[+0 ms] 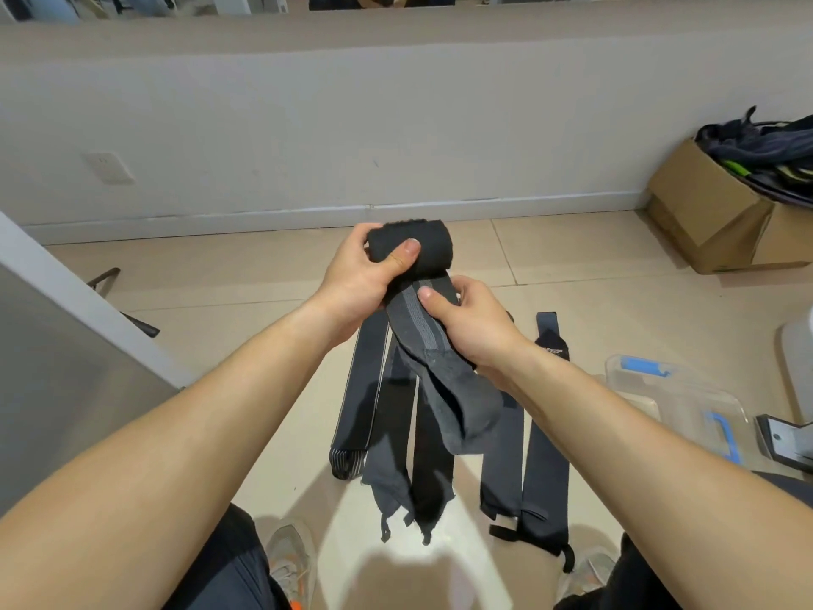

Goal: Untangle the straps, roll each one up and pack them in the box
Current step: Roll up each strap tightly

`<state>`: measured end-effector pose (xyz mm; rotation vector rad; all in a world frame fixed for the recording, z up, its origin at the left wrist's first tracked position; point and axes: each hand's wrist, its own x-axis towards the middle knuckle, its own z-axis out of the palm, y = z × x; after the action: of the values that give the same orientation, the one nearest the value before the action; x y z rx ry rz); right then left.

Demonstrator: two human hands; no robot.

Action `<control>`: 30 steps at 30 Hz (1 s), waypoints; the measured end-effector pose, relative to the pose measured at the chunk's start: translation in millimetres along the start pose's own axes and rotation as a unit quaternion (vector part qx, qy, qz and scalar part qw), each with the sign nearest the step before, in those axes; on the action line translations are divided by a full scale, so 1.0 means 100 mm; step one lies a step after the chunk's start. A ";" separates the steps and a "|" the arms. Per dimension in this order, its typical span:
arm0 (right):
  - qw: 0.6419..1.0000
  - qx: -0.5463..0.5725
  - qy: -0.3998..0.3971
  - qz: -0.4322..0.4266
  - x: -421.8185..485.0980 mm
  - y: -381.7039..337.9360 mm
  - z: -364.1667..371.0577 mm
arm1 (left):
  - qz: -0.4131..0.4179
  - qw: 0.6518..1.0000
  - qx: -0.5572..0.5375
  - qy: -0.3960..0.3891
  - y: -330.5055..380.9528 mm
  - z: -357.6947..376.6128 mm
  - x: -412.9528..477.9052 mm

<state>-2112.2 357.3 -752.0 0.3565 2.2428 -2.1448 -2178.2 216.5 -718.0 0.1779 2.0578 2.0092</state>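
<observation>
The left hand (356, 279) gripped the roll (433, 250), a dark, partly wound strap held up in the air, with the thumb pressed across the roll's front and the fingers curled behind it. Just under the roll, the right hand (470, 323) pinched the unwound part of the same strap, thumb on top on its pale grey stripe, fingers wrapped beneath. From that hand the tail (457, 402) hung down loose and folded, well under the roll.

Beneath the roll, more straps (363, 389) lay on the tiled floor (220, 279), flat and side by side, some overlapping at their near ends. One of them (543, 433), to the roll's right, had white lettering near its far end and a thin black loop at its near end.

Right of the roll and nearer the person, a clear box (690, 402) with blue fittings sat on the floor; no strap could be made out inside it. Right of the roll and farther off, a carton (708, 213) full of dark clothes (765, 156) stood by the wall (396, 125). Behind the roll ran that pale wall, with a socket (110, 167) off to the roll's left. Nearer than the roll, two grey shoes (288, 552) showed at the frame's bottom edge.
</observation>
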 end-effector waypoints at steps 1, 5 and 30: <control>1.000 0.007 0.005 0.001 0.00 -0.01 0.02 | 0.034 0.999 0.039 0.009 -0.01 0.01 0.00; 0.998 0.056 0.025 -0.005 0.01 -0.06 0.01 | 0.109 0.987 0.117 -0.005 -0.01 0.06 0.00; 0.997 0.056 0.039 0.030 -0.01 -0.09 -0.09 | -0.102 0.986 -0.074 -0.110 -0.04 0.12 -0.14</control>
<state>-2111.4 365.3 -742.4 0.5115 2.1256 -2.2690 -2161.5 224.1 -720.6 0.1470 1.7122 1.9132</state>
